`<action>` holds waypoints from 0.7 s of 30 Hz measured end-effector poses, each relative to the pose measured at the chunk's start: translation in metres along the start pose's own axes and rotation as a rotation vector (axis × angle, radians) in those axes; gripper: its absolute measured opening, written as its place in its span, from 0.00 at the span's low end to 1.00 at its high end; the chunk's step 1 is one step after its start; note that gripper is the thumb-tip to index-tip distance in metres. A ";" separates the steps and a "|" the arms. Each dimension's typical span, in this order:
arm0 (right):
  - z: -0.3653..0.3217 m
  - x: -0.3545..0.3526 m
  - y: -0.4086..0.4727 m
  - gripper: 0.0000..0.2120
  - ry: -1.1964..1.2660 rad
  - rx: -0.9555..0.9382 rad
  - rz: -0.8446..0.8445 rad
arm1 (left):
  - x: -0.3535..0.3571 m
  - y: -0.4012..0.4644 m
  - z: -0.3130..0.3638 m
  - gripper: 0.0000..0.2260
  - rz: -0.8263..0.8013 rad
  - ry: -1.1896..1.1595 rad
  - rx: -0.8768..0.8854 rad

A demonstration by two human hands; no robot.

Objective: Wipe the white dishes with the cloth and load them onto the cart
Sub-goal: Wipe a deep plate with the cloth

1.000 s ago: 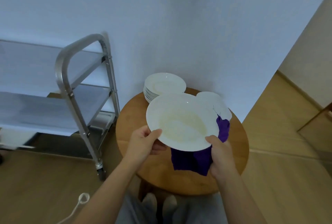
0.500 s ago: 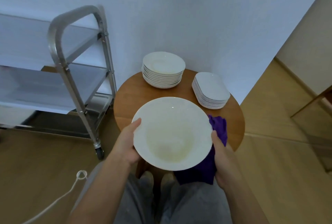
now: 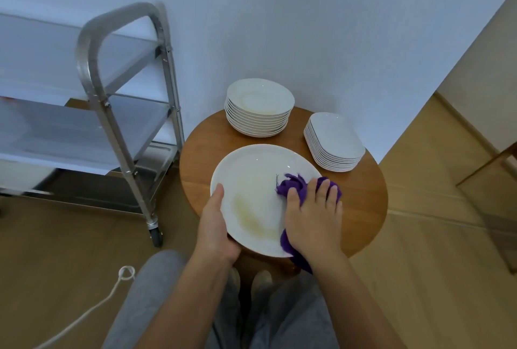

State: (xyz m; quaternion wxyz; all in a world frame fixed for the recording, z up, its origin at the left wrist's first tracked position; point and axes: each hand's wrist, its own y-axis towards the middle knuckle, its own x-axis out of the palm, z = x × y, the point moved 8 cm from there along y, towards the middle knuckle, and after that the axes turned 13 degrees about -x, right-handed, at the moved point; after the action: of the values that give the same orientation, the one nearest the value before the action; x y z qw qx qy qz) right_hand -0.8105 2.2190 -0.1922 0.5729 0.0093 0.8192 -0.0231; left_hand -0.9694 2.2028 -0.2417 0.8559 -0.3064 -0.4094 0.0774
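Left hand [image 3: 215, 225] curled in grip; right hand [image 3: 313, 217] pressing flat.

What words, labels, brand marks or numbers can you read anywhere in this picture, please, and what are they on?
None can be read.
The plate, both stacks, the cloth, the cart and the table show no print.
A small red mark at the cart's far-left edge is too blurred to tell.

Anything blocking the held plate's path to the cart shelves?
Nothing visible. The plate is held over the round table; the cart stands to its left, its upright frame bordering shelves that look bare.
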 end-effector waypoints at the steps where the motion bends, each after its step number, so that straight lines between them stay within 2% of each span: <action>1: -0.001 0.004 0.003 0.28 -0.046 0.006 -0.004 | 0.000 0.001 -0.001 0.08 -0.001 0.008 0.005; 5: -0.011 0.017 0.017 0.29 -0.120 -0.006 0.038 | 0.003 0.000 -0.005 0.10 -0.048 0.041 0.012; 10: -0.038 0.026 0.033 0.29 0.015 -0.125 0.068 | 0.012 -0.004 -0.024 0.17 -0.186 0.047 -0.119; 15: -0.066 0.036 0.025 0.26 0.090 -0.385 0.034 | 0.017 -0.005 -0.015 0.20 -0.217 0.115 -0.065; 18: -0.082 0.048 0.006 0.26 -0.093 -0.580 0.000 | 0.013 -0.003 -0.010 0.17 -0.161 0.111 -0.058; 21: -0.091 0.058 -0.007 0.29 -0.081 -0.661 -0.062 | 0.013 0.001 -0.009 0.15 -0.191 0.084 -0.072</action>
State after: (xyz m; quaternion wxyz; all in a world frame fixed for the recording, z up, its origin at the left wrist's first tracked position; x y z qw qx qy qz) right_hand -0.9161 2.2159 -0.2151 0.5758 -0.2031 0.7589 0.2263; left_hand -0.9543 2.2047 -0.2381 0.8642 -0.2994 -0.4031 -0.0322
